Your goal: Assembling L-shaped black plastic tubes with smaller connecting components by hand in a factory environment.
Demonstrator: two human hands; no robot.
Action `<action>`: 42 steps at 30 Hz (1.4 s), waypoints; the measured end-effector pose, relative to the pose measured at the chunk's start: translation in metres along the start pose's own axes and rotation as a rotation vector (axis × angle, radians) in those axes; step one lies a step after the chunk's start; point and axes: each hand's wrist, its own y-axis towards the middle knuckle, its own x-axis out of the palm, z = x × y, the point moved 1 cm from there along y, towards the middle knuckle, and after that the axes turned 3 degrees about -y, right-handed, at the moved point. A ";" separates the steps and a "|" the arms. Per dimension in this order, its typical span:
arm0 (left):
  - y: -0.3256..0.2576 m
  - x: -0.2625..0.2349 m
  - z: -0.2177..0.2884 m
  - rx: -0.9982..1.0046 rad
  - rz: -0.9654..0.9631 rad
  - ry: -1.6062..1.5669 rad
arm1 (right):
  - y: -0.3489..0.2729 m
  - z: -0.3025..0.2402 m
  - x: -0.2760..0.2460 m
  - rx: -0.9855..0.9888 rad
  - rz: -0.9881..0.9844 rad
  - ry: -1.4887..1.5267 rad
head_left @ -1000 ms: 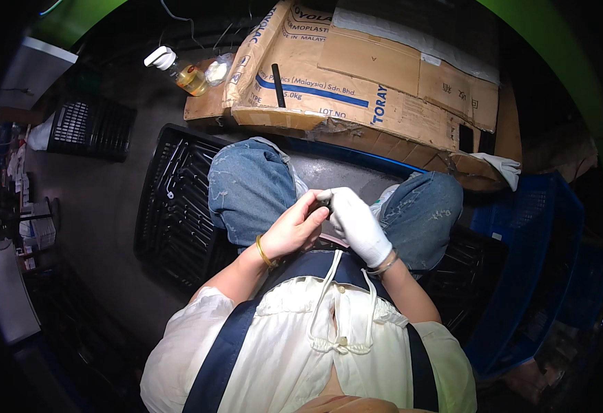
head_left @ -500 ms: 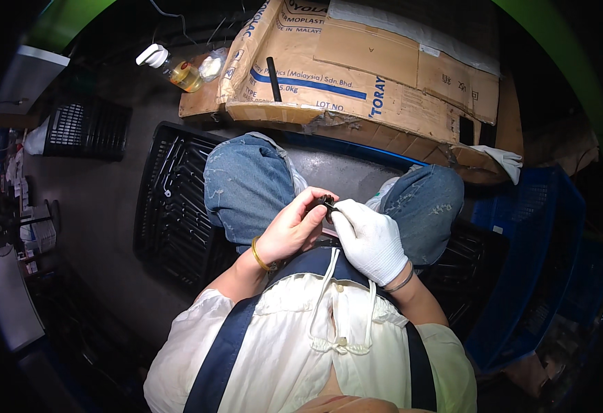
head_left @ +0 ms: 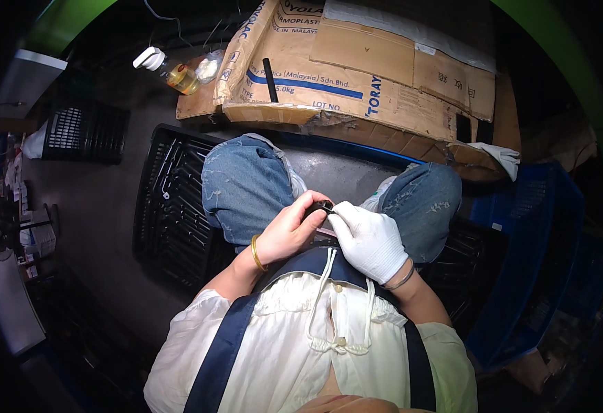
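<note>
My bare left hand (head_left: pixel 292 226) is closed, its thumb and fingers pinching a small black part (head_left: pixel 325 206) above my lap. My right hand (head_left: pixel 369 241), in a white knit glove, is closed too, with its fingertips against the right side of the same part. Fingers cover most of that part, so its kind cannot be made out. Just under the hands, a pinkish strip (head_left: pixel 328 234) shows at the top of my dark apron.
A large cardboard box (head_left: pixel 301 76) spans the front, a black rod (head_left: pixel 269 79) and a white glove (head_left: pixel 500 160) on it. A black crate (head_left: pixel 151 162) of black parts lies left; blue crates (head_left: pixel 515 261) stand right. A spray bottle (head_left: pixel 170 71) sits at far left.
The black part has turned slightly between my fingers, and my gloved fingertips have shifted a little against it. The whole view has moved slightly.
</note>
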 end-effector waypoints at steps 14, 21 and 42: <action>0.022 -0.007 0.045 0.482 0.290 0.559 | 0.024 -0.015 0.005 0.220 0.290 0.673; 0.009 -0.012 0.032 0.197 0.015 -0.090 | 0.036 -0.005 -0.020 -0.196 0.143 0.601; 0.008 -0.005 -0.012 0.512 0.290 -0.016 | 0.001 -0.028 0.008 0.014 0.071 0.405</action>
